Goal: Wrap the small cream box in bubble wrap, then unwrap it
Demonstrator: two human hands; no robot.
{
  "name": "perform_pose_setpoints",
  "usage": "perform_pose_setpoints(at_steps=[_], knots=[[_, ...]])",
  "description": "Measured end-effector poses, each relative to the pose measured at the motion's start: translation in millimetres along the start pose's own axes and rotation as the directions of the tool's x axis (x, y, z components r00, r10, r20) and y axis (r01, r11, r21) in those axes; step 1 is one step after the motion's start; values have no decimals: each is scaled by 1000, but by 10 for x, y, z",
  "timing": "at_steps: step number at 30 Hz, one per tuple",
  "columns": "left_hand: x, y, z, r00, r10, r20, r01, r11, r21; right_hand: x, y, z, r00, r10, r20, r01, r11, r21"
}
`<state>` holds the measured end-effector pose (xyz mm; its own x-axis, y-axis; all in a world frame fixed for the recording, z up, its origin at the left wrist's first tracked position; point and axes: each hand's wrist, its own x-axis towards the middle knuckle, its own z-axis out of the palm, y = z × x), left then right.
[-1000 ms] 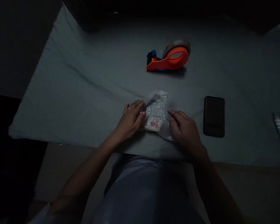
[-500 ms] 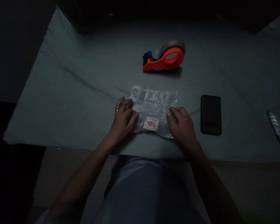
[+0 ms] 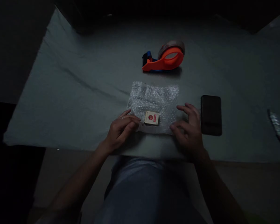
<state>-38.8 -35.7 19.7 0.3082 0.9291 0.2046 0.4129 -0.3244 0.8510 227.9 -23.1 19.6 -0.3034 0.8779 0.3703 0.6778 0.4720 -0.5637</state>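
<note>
A small cream box [image 3: 151, 118] with red print lies uncovered on a sheet of bubble wrap [image 3: 149, 99], near the sheet's front edge. My left hand [image 3: 122, 129], with a ring on one finger, pinches the front left corner of the wrap between thumb and fingers. At the front right corner, my right hand [image 3: 189, 127] has its fingers apart, the thumb and index tip close to the wrap's edge. Whether they touch it is hard to tell.
An orange and blue tape dispenser [image 3: 164, 62] stands behind the wrap. To the right lies a dark rectangular object [image 3: 211, 115]. Something shiny and clear [image 3: 278, 126] is at the far right of the cloth-covered table [image 3: 72, 118].
The front part of the wrap, which lay over the box, has been folded back off it. My right hand has opened and shifted right; my left hand moved slightly toward me.
</note>
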Motion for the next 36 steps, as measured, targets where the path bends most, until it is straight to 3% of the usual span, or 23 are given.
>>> perform_pose_setpoints(at_steps=[5, 12, 18, 21, 25, 31, 36], knots=[[-274, 3, 30, 994, 14, 106, -25, 994, 105, -333, 30, 8, 982, -155, 111, 155, 988, 9], [-362, 160, 257, 980, 83, 183, -133, 950, 282, -602, 32, 90, 984, -80, 158, 100, 987, -123], [-154, 468, 440, 870, -29, 492, -191, 901, 390, -497, -12, -1, 968, -111, 224, 133, 987, -88], [-128, 592, 455, 838, -48, 544, -220, 882, 417, -406, -1, -16, 975, -107, 193, 127, 987, -97], [-153, 701, 452, 824, -138, 550, -151, 881, 448, -230, -37, -8, 984, -92, 151, 104, 992, -73], [-231, 560, 614, 780, -115, 615, -222, 868, 443, 31, -152, 118, 997, -41, 64, 43, 999, -24], [-298, 426, 721, 784, -108, 611, -239, 857, 458, 154, -199, 294, 969, -70, 238, 57, 997, 58]])
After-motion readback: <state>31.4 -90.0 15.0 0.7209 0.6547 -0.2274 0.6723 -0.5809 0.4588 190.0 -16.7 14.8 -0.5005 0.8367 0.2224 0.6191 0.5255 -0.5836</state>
